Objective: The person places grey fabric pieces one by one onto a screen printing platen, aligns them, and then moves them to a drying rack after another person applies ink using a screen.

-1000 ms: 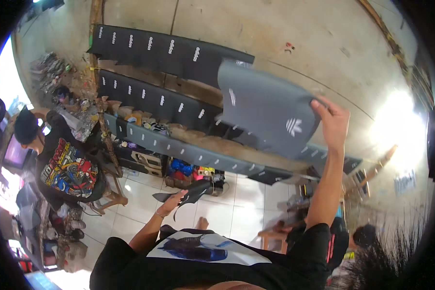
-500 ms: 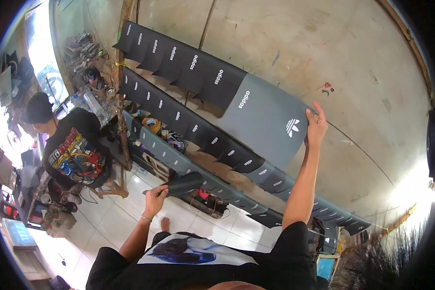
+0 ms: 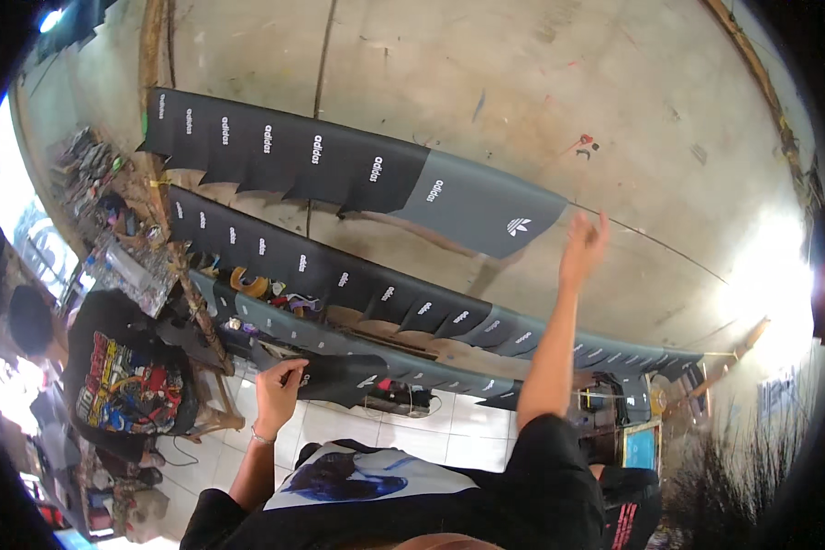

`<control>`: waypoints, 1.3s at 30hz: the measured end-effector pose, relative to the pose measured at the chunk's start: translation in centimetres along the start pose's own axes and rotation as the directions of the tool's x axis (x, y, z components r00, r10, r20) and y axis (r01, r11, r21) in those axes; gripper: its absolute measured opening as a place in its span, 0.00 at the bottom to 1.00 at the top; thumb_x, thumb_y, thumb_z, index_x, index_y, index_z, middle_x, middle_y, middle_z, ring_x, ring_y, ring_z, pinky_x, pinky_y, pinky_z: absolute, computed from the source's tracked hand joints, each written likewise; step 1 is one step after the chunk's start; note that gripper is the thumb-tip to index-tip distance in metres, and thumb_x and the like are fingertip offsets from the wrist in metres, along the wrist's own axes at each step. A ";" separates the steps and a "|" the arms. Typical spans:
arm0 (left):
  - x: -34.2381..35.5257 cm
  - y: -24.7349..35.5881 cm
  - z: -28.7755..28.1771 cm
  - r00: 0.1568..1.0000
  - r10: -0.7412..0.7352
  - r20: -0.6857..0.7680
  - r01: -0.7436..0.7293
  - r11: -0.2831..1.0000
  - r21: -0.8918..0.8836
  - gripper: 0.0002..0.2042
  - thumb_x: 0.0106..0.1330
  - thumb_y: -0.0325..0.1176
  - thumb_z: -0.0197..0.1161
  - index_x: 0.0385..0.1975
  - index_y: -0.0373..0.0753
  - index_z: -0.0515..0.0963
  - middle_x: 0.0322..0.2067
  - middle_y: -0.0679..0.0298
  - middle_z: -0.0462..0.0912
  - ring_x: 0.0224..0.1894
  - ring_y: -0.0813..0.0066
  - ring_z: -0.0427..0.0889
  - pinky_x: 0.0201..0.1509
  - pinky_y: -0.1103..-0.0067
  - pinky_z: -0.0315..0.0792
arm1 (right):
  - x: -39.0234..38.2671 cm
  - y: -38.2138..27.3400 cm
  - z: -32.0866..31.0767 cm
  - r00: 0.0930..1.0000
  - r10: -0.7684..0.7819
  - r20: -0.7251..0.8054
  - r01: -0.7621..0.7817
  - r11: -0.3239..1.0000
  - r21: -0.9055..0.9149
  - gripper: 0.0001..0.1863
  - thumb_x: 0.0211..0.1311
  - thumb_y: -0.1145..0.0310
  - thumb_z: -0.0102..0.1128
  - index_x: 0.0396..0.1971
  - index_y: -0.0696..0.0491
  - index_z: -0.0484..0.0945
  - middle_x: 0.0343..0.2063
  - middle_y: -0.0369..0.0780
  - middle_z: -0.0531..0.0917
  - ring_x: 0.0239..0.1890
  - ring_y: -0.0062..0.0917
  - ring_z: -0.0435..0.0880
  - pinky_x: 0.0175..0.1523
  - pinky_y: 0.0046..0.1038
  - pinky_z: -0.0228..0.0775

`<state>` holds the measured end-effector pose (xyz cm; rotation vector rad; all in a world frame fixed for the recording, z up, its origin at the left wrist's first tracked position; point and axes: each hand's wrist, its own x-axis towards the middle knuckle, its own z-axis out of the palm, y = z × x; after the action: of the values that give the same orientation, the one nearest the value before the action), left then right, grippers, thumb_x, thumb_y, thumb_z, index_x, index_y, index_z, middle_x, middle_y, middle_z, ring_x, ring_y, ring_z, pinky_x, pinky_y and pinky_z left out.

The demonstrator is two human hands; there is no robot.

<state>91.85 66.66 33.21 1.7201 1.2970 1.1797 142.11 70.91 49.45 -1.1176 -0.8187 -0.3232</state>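
Observation:
My left hand [image 3: 280, 396] pinches the left edge of a loose dark sheet [image 3: 344, 380] with white print, held low in front of the hanging rows. Up to the right, my right hand [image 3: 583, 247] is open, slightly blurred, with nothing in it. Just left of its fingers hangs a grey sheet [image 3: 472, 203] with a white emblem, at the right end of the top row of black sheets [image 3: 284, 154]. Below runs a second row of overlapping printed sheets [image 3: 321, 270], black turning to grey rightward. A third, grey row [image 3: 316, 335] hangs lower still.
A person in a black printed shirt [image 3: 128, 385] sits at the left by a cluttered bench. A wooden post [image 3: 153, 82] stands at the rows' left ends, before a stained wall [image 3: 431, 55]. A tape roll [image 3: 247, 282] lies behind the rows. Black cloth with pink stripes [image 3: 628, 513] shows lower right.
My right hand has let go of the grey sheet, which now hangs in the top row. The loose dark sheet in my left hand has turned its printed face into view. The whole view has shifted.

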 end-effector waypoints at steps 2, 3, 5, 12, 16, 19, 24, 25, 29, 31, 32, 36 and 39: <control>1.2 1.5 -1.5 0.995 -0.024 0.096 0.028 0.999 -0.039 0.08 0.60 0.22 0.58 0.36 0.34 0.82 0.22 0.61 0.82 0.23 0.85 0.74 0.26 0.84 0.66 | -8.4 -0.7 -2.0 0.990 0.111 -0.092 -0.120 0.989 -0.092 0.11 0.66 0.66 0.54 0.40 0.59 0.72 0.28 0.38 0.77 0.34 0.22 0.73 0.41 0.26 0.67; 1.9 2.8 -1.9 0.994 -0.018 0.107 0.022 0.999 -0.042 0.08 0.60 0.22 0.58 0.36 0.34 0.82 0.22 0.61 0.82 0.23 0.85 0.74 0.26 0.84 0.66 | -13.5 -0.4 -2.7 1.000 -0.001 0.010 0.004 0.938 -0.346 0.13 0.69 0.63 0.49 0.31 0.58 0.72 0.24 0.39 0.76 0.32 0.26 0.74 0.40 0.28 0.67; 3.5 5.4 -2.3 0.980 0.056 0.192 -0.041 0.996 -0.080 0.07 0.60 0.23 0.60 0.36 0.34 0.82 0.21 0.65 0.80 0.22 0.88 0.70 0.24 0.86 0.63 | -21.6 -0.9 -4.2 0.525 0.651 0.548 -0.334 0.750 -0.571 0.25 0.69 0.50 0.42 0.24 0.58 0.73 0.21 0.38 0.73 0.27 0.26 0.73 0.35 0.27 0.67; 11.0 14.5 0.1 0.908 0.282 0.310 -0.180 0.930 -0.320 0.19 0.57 0.18 0.60 0.50 0.34 0.74 0.43 0.66 0.77 0.33 0.86 0.72 0.37 0.87 0.65 | -16.2 -7.4 -2.7 0.602 0.577 0.552 -0.783 0.564 0.265 0.11 0.53 0.71 0.68 0.29 0.52 0.72 0.21 0.30 0.71 0.18 0.14 0.67 0.22 0.22 0.64; 16.3 24.4 4.4 0.790 0.581 0.196 -0.405 0.735 -0.544 0.26 0.55 0.18 0.61 0.57 0.36 0.67 0.57 0.58 0.70 0.62 0.70 0.65 0.60 0.78 0.64 | -4.0 -10.9 -5.2 0.880 0.186 0.436 -0.402 0.781 0.479 0.13 0.57 0.74 0.62 0.41 0.60 0.76 0.37 0.40 0.82 0.38 0.21 0.79 0.43 0.25 0.72; 19.7 28.9 10.0 0.808 0.543 0.228 -0.395 0.787 -0.473 0.24 0.56 0.24 0.64 0.55 0.39 0.70 0.41 0.63 0.78 0.33 0.84 0.74 0.38 0.83 0.70 | 2.3 -9.2 -5.3 0.844 0.271 0.463 -0.487 0.749 0.450 0.17 0.58 0.75 0.61 0.47 0.62 0.73 0.38 0.41 0.81 0.39 0.22 0.79 0.44 0.24 0.72; 21.8 24.5 18.5 0.871 0.422 0.253 -0.311 0.871 -0.382 0.22 0.55 0.26 0.65 0.52 0.37 0.71 0.28 0.67 0.80 0.25 0.84 0.71 0.32 0.82 0.69 | 2.9 -2.1 -5.5 0.939 0.278 0.201 -0.334 0.875 0.349 0.22 0.59 0.77 0.60 0.54 0.60 0.67 0.29 0.38 0.80 0.28 0.16 0.77 0.33 0.18 0.68; 21.5 24.4 18.9 0.899 0.358 0.254 -0.274 0.910 -0.311 0.22 0.55 0.28 0.65 0.51 0.37 0.72 0.28 0.66 0.83 0.28 0.80 0.77 0.34 0.81 0.71 | 3.2 -0.9 -6.1 0.950 0.213 0.228 -0.279 0.908 0.313 0.22 0.58 0.77 0.60 0.54 0.58 0.68 0.23 0.33 0.76 0.22 0.12 0.71 0.27 0.17 0.61; 20.3 24.4 18.3 0.887 0.462 -0.010 -0.462 0.885 -0.049 0.22 0.55 0.32 0.66 0.50 0.35 0.71 0.27 0.64 0.82 0.27 0.78 0.78 0.35 0.80 0.71 | 3.7 1.4 -5.3 0.925 0.199 0.323 -0.290 0.920 0.264 0.22 0.59 0.76 0.61 0.54 0.54 0.70 0.12 0.23 0.64 0.12 0.06 0.53 0.18 0.17 0.39; 18.3 23.2 17.4 0.898 0.438 -0.047 -0.440 0.897 -0.044 0.21 0.56 0.32 0.66 0.49 0.35 0.71 0.27 0.63 0.82 0.27 0.78 0.78 0.35 0.80 0.72 | 4.4 2.4 -5.3 0.915 0.190 0.356 -0.282 0.932 0.227 0.22 0.59 0.75 0.60 0.54 0.54 0.70 0.13 0.24 0.65 0.12 0.06 0.54 0.18 0.17 0.40; 16.8 22.1 16.7 0.903 0.423 -0.074 -0.427 0.904 -0.040 0.21 0.56 0.32 0.66 0.49 0.35 0.71 0.28 0.63 0.82 0.28 0.78 0.78 0.35 0.79 0.72 | 4.6 2.4 -5.0 0.932 0.193 0.307 -0.277 0.926 0.257 0.21 0.60 0.74 0.60 0.54 0.54 0.70 0.13 0.25 0.67 0.13 0.07 0.57 0.18 0.15 0.45; 8.7 9.7 13.2 0.971 0.220 -0.094 -0.215 0.975 0.055 0.14 0.58 0.31 0.63 0.43 0.34 0.74 0.26 0.60 0.80 0.22 0.70 0.76 0.30 0.77 0.71 | 4.6 0.9 -4.4 0.933 0.182 0.311 -0.198 0.980 0.022 0.21 0.62 0.71 0.58 0.55 0.56 0.69 0.28 0.35 0.78 0.29 0.16 0.73 0.35 0.18 0.63; -4.1 -2.0 9.7 0.984 -0.108 -0.141 0.130 0.979 0.158 0.11 0.58 0.33 0.62 0.38 0.34 0.76 0.24 0.53 0.80 0.26 0.63 0.81 0.31 0.73 0.73 | 3.1 2.3 -4.7 0.978 -0.012 0.210 0.063 0.968 -0.242 0.18 0.65 0.71 0.53 0.53 0.61 0.70 0.43 0.44 0.79 0.46 0.28 0.76 0.51 0.28 0.67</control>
<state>99.76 63.36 26.85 1.6763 1.5961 1.1593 147.59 68.25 49.29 -1.3874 -1.0051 -0.3511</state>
